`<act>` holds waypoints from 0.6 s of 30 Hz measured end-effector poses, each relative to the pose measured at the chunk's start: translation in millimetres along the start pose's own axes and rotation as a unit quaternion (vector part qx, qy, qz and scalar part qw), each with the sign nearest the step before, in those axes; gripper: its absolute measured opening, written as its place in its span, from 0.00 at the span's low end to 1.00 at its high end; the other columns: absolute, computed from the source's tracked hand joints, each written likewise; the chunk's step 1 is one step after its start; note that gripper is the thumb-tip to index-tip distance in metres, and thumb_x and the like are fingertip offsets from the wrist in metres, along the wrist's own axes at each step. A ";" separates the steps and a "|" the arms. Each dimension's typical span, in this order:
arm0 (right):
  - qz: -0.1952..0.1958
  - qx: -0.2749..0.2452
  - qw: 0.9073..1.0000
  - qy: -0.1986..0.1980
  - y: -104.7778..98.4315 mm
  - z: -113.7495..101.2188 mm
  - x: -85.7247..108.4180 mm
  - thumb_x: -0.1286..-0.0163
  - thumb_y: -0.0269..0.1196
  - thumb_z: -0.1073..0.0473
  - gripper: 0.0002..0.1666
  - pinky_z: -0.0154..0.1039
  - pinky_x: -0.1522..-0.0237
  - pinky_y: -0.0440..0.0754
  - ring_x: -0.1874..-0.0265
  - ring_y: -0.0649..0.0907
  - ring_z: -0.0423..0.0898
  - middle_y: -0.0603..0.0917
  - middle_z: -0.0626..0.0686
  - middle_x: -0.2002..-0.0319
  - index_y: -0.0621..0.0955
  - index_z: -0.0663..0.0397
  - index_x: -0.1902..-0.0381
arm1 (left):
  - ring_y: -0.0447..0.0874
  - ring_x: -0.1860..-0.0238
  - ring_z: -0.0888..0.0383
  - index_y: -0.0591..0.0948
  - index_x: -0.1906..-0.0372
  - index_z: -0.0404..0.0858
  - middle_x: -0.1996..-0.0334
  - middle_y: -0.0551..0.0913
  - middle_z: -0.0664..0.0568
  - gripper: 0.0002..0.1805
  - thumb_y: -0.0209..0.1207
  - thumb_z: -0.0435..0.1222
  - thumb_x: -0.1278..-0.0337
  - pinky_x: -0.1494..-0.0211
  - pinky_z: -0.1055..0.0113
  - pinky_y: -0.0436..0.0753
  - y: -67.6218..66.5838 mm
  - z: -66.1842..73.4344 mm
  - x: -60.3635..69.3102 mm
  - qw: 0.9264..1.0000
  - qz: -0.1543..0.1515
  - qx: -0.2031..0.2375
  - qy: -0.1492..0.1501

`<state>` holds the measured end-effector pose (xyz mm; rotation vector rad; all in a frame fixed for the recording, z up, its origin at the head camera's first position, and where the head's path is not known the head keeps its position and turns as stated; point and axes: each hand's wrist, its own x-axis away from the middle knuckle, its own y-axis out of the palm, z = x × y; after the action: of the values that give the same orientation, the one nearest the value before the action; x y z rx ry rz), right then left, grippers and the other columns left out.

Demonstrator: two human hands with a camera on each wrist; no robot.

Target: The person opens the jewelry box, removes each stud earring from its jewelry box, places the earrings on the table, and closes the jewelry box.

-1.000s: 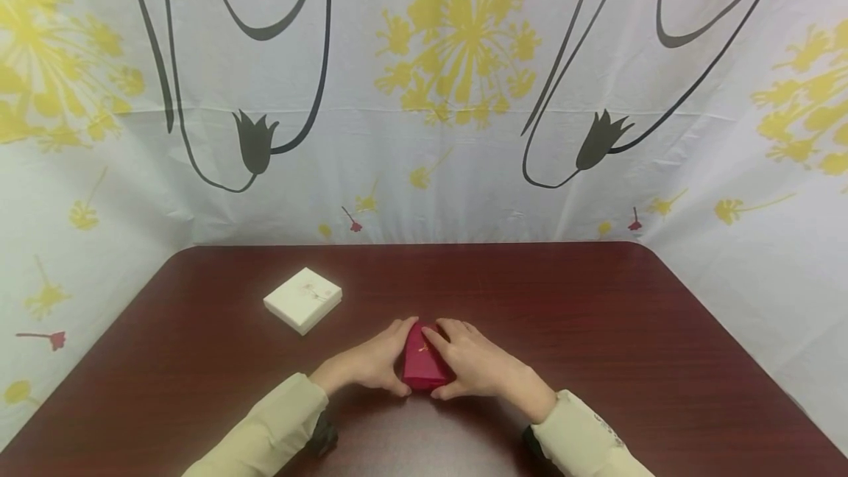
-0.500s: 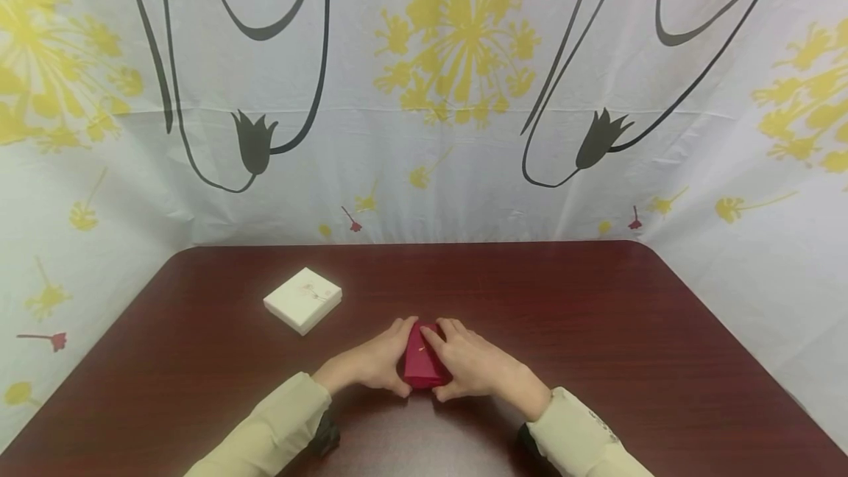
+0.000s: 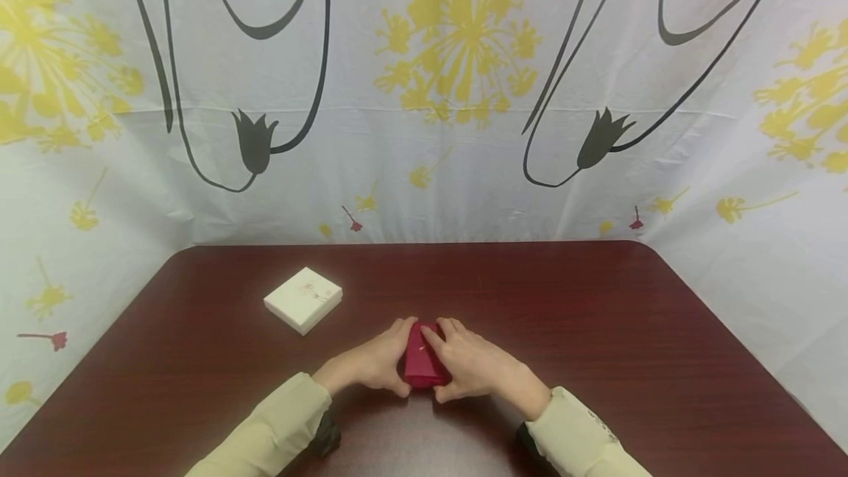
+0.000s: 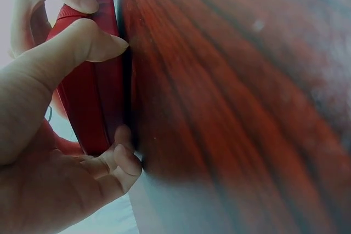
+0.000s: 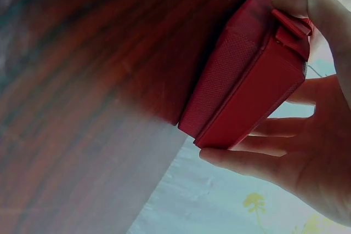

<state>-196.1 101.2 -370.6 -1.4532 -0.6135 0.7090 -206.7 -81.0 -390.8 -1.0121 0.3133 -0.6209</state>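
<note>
A small red box rests on the dark wooden table between two hands. Along its left side the left hand grips it, thumb at the near corner and fingers at the far end. On the other side the right hand holds it, with one finger lying over the top. The left wrist view has the red box between the left thumb and fingers. In the right wrist view the red box has a bow-like tab at its end, close to the thumb.
A white box with a faint printed design lies on the table, back and left of the hands. Behind the table hangs a pale curtain with yellow and grey flower prints.
The right hand and forearm have shifted very slightly left against the red box. The left hand keeps nearly the same place, and the white box has not moved.
</note>
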 end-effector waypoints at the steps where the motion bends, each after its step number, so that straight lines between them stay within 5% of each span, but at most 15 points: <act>1: -0.001 -0.001 1.000 -0.001 -0.3 0.0 0.0 0.58 0.67 0.43 0.49 0.43 0.54 0.76 0.51 0.72 0.55 0.70 0.64 0.50 0.67 0.65 0.41 | 0.66 0.45 0.49 0.51 0.38 0.23 0.45 0.62 0.37 0.56 0.72 0.34 0.77 0.43 0.59 0.68 -0.2 -0.1 0.2 1.000 0.000 0.001 0.000; 18: -0.016 -0.018 1.000 -0.002 -3.7 1.4 -0.2 0.56 0.65 0.45 0.47 0.42 0.54 0.76 0.50 0.71 0.54 0.69 0.64 0.49 0.66 0.65 0.41 | 0.63 0.42 0.45 0.50 0.38 0.22 0.43 0.61 0.34 0.55 0.71 0.33 0.75 0.41 0.56 0.66 -1.1 -1.9 1.0 1.000 -0.001 0.025 -0.001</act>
<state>-197.0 102.0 -366.8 -1.4727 -0.6551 0.6779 -207.2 -83.4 -390.8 -0.9643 0.2939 -0.6267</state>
